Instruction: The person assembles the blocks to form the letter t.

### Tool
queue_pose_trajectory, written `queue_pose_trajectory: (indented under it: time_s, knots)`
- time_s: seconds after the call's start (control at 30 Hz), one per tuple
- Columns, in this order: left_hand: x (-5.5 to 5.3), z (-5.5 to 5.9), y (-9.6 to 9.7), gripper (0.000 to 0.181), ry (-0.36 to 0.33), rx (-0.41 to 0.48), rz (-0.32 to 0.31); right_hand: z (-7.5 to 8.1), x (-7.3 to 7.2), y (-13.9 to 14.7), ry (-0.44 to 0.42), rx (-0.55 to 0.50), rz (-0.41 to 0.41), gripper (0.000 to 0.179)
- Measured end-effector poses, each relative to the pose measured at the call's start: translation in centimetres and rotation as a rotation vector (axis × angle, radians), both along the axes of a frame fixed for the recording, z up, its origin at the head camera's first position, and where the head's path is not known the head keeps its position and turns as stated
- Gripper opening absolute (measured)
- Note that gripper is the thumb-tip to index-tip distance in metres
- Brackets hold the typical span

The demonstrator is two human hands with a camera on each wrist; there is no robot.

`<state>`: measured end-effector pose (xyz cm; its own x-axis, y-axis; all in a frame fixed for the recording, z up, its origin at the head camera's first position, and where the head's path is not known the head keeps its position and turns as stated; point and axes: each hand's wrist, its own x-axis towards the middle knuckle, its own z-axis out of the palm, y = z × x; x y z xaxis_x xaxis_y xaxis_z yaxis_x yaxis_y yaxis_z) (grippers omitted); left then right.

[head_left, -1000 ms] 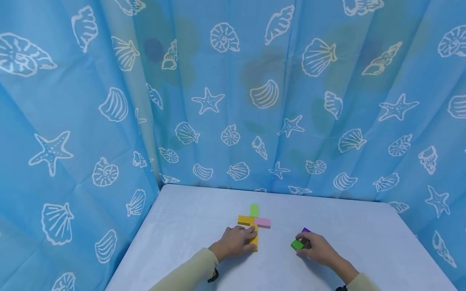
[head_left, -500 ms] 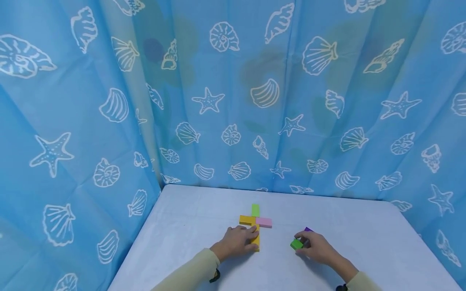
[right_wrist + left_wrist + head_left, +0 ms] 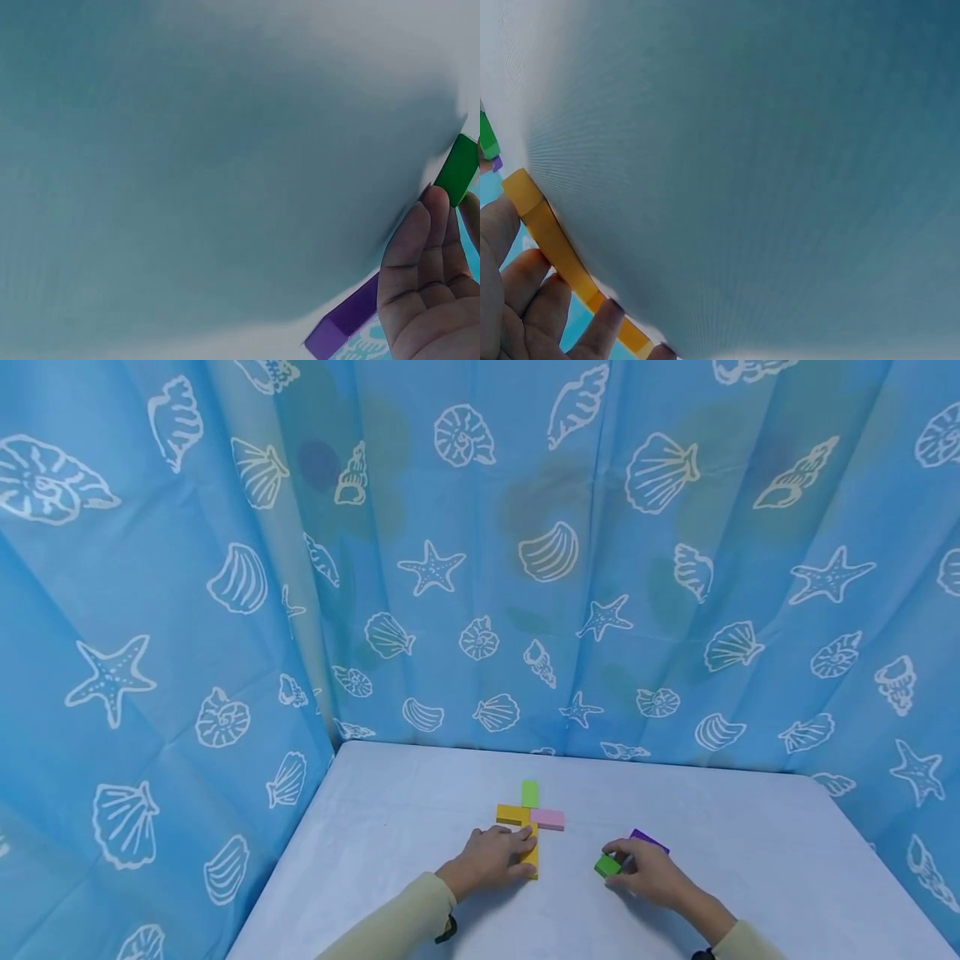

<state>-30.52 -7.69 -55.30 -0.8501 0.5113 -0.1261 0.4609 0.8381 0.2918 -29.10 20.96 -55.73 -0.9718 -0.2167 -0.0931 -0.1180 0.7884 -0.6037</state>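
Observation:
On the white table, my left hand rests its fingers and thumb on an upright-running yellow block. The left wrist view shows fingertips along the side of a row of orange-yellow blocks. Beyond it, a yellow-orange block points left, a pink block right and a light green block away, forming a cross. My right hand pinches a green block between thumb and fingers, low over the table. A purple block lies just beyond that hand, partly hidden by the fingers in the right wrist view.
A blue curtain with white shell and starfish prints hangs behind the table and along its left side. The white table has its far edge close to the curtain.
My right hand has shifted slightly left with the green block, and more of the purple block shows behind it. My left hand stays on the yellow block.

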Motion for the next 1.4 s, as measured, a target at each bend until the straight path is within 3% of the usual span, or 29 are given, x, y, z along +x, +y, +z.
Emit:
queue_pose_trajectory:
  time_s: [0.47,0.63,0.83,1.13,1.4]
  knots:
    - [-0.4,0.3,0.3,0.056,0.011,-0.027,-0.003,0.2,0.6,-1.8,0.018,0.013,0.101,0.041]
    - [-0.8,0.0,0.4,0.056,0.024,-0.037,0.003,0.0,0.5,-2.2,0.019,0.001,0.185,0.042]
    - [-0.3,-0.4,0.5,0.055,-0.001,-0.032,0.017,-0.2,1.1,-2.9,-0.011,-0.033,0.285,0.044]
    - [-0.5,0.1,0.1,0.056,0.009,-0.035,-0.010,0.1,1.5,-4.1,-0.042,-0.053,0.238,0.047]
    - [-0.3,0.1,0.1,0.056,0.011,-0.026,-0.008,0.4,2.1,-3.9,-0.042,-0.107,0.197,0.031]
